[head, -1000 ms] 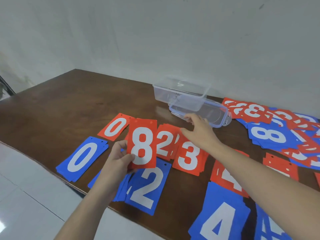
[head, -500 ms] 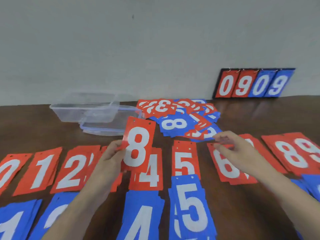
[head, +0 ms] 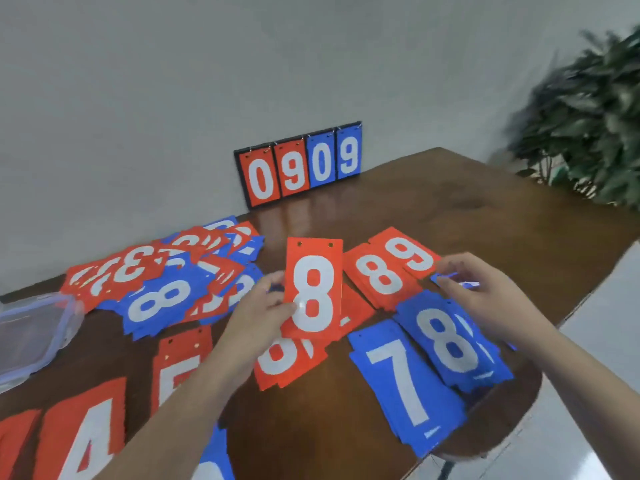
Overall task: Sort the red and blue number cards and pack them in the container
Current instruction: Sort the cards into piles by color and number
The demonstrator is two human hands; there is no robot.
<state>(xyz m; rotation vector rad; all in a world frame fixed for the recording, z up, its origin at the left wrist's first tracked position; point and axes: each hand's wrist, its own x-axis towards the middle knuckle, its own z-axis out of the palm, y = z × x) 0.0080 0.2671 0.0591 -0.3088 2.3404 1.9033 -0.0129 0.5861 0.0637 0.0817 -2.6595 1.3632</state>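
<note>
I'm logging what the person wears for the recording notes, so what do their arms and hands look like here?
Both forearms are bare as far as the frame shows, with no sleeves in view. The left hand and right hand wear no gloves; no rings, watch or wristband are visible.

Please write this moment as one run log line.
left hand: holds red 8 card | right hand: pinches blue card | sorting unfinished

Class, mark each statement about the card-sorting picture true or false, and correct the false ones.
1. The left hand holds a red 8 card. True.
2. The scoreboard by the wall reads 1234. False: it reads 0909.
3. A blue 7 pile lies beside a blue 8 pile. True.
4. The right hand grips the clear container. False: it is over the cards at the right, far from the container.
</note>
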